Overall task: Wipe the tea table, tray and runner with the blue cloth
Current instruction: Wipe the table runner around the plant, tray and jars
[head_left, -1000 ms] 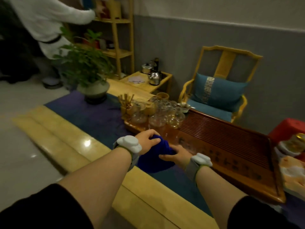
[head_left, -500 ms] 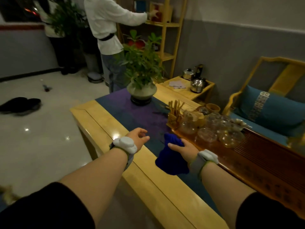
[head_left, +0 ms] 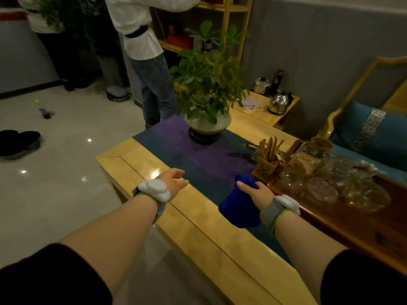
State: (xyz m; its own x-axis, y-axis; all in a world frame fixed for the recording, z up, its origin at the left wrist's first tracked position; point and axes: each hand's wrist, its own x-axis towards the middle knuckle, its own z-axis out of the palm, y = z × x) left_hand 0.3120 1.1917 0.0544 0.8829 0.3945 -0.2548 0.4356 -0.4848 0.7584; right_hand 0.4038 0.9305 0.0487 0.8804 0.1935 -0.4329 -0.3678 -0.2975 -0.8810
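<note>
My right hand (head_left: 256, 189) grips a bunched blue cloth (head_left: 239, 208), which hangs over the dark blue and purple runner (head_left: 198, 159) on the yellow wooden tea table (head_left: 198, 230). To its right lies the dark brown wooden tea tray (head_left: 352, 225), its left end crowded with glassware. My left hand (head_left: 174, 183) hovers over the table's near edge, fingers relaxed and holding nothing.
A potted plant (head_left: 207, 89) stands on the runner at the far end. A wooden utensil holder (head_left: 267, 159) and several glass pots and cups (head_left: 330, 181) fill the tray's left end. A person in white (head_left: 141, 40) stands beyond the table. A side table with kettles (head_left: 275, 100) and a cushioned chair (head_left: 370, 130) sit at right.
My left hand has let go of the cloth and moved left over the table edge. My right hand now holds the cloth alone. The view has swung left toward the plant.
</note>
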